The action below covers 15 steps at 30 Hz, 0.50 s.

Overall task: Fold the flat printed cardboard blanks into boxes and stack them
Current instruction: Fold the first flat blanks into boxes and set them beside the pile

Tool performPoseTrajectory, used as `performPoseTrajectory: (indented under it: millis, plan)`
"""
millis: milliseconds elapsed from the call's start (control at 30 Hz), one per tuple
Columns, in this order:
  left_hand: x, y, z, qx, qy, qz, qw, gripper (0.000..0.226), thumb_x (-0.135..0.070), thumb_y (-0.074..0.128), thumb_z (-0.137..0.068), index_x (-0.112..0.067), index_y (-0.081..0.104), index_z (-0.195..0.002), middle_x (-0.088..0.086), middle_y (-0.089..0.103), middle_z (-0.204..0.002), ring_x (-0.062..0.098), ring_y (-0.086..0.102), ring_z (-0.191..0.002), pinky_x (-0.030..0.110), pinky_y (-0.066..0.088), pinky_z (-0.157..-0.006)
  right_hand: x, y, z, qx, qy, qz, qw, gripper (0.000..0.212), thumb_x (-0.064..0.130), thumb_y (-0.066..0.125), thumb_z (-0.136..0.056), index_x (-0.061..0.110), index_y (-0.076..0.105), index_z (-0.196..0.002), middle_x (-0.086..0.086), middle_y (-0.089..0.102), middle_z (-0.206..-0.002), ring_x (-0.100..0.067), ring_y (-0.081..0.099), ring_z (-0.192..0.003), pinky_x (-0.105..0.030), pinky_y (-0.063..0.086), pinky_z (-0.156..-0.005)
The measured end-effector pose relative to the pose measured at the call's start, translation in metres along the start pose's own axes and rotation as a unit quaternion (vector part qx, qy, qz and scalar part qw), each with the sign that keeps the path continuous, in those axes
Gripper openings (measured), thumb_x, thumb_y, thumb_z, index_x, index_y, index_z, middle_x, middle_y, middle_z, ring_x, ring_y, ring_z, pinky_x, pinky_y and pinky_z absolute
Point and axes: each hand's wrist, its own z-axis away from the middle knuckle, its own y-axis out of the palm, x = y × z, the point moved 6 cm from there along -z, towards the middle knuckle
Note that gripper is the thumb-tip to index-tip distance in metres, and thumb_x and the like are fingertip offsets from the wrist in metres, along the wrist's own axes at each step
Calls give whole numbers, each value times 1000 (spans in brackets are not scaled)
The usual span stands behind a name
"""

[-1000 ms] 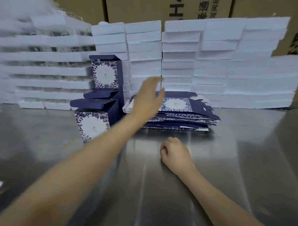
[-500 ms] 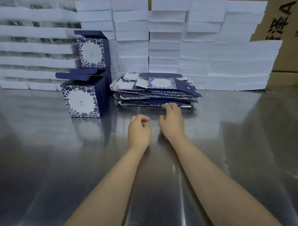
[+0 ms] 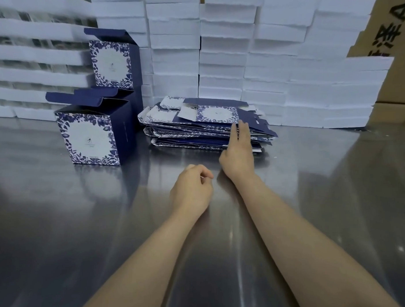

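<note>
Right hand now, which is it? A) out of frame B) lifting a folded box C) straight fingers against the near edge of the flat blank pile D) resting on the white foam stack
C: the right hand lays straight fingers against the near edge of the pile of flat blanks, gripping nothing.

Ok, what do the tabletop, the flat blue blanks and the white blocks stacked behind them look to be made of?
Tabletop: apparently brushed stainless steel, grey with streaky reflections of the boxes and arms.
Flat blanks: thin printed cardboard, matte navy with white floral panels; die-cut flaps and thin layered edges show.
White blocks: probably foam such as polystyrene, matte white with rough, slightly ragged edges; the look does not settle it.
</note>
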Motion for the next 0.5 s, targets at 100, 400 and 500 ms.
performPoseTrajectory:
  millis: [100,400,500]
  plan:
    - [-3,3,-3,12,9,-7,1000,26,-9,49,-90,-30,57,-77,-12,53,-93,12,55,-77,31,49,-76,-1,4,-11,-6,-26,44,999,70,2,46,-84,5,23,-150,-13,4,-161,-27,-5,-149,-39,1,-121]
    - [38,-48,-32,-192,-88,106,972,45,-3,50,-89,-16,48,-132,2,27,-151,23,29,-136,13,24,-90,-13,21,-32,27,-23,63,997,71,2,53,-80,12,31,-146,-4,11,-160,-23,-4,-149,-52,-9,-116]
    - [60,-72,-50,-250,-112,135,952,53,-2,48,-90,-12,38,-142,4,29,-153,25,26,-139,21,25,-104,-14,15,-34,-5,-32,57,998,66,-3,54,-75,10,42,-139,-4,26,-153,-23,11,-146,-53,-6,-116]
